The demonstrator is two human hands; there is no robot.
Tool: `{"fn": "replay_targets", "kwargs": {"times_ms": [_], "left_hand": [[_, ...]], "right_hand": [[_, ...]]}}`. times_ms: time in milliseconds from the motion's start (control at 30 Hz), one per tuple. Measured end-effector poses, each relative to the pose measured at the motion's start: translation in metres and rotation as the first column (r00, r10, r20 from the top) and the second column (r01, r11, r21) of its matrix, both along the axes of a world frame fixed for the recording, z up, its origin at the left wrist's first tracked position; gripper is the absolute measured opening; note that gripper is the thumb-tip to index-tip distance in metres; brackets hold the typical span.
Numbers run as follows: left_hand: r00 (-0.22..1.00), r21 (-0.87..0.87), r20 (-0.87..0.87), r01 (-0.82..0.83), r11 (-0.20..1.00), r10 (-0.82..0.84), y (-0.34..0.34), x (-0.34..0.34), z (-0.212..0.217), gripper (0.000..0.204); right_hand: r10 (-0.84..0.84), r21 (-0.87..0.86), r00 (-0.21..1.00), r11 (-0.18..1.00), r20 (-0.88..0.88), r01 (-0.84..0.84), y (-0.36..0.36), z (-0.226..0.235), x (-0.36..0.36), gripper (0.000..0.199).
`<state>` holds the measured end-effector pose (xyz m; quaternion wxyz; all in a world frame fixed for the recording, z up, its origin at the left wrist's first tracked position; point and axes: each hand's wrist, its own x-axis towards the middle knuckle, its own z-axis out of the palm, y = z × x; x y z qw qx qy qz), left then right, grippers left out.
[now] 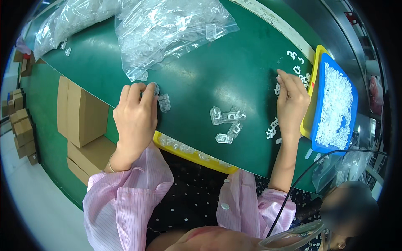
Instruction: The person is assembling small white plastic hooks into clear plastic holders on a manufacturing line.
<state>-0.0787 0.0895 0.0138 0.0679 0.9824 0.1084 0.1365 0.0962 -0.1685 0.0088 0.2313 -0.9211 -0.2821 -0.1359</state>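
My left hand (136,108) is closed at the table's left side, its thumb and forefinger on a small clear plastic piece (156,88) that they partly cover. Another clear plastic case (164,103) lies beside the fingertips. Over at the right, my right hand (294,97) has its thumb and fingers pinched together; whatever is between them is too small to make out. Small white hook-shaped parts (272,129) are scattered under and around that hand. Between the hands lies a group of clear cases (233,117), several showing a white part inside.
Large clear bags (176,31) of plastic pieces cover the far left. A blue tray (354,100) heaped with white parts rests on a yellow bin (307,119) at the right. Another yellow tray (224,168) sits below the near edge. Cardboard boxes (83,113) stand left; a person (347,209) is lower right.
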Motion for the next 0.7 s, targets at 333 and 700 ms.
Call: {"fn": "replay_targets", "kwargs": {"times_ms": [333, 700], "left_hand": [[0.973, -0.975, 0.116, 0.074, -0.209, -0.200, -0.037, 0.078, 0.030, 0.030], [0.932, -0.984, 0.173, 0.147, -0.104, -0.319, -0.080, 0.111, 0.007, 0.033]], "right_hand": [[-0.028, 0.507, 0.826, 0.778, -0.564, 0.372, -0.019, 0.001, -0.004, 0.013], [-0.122, 0.469, 0.918, 0.829, -0.378, 0.303, -0.018, 0.001, -0.019, 0.013]]}}
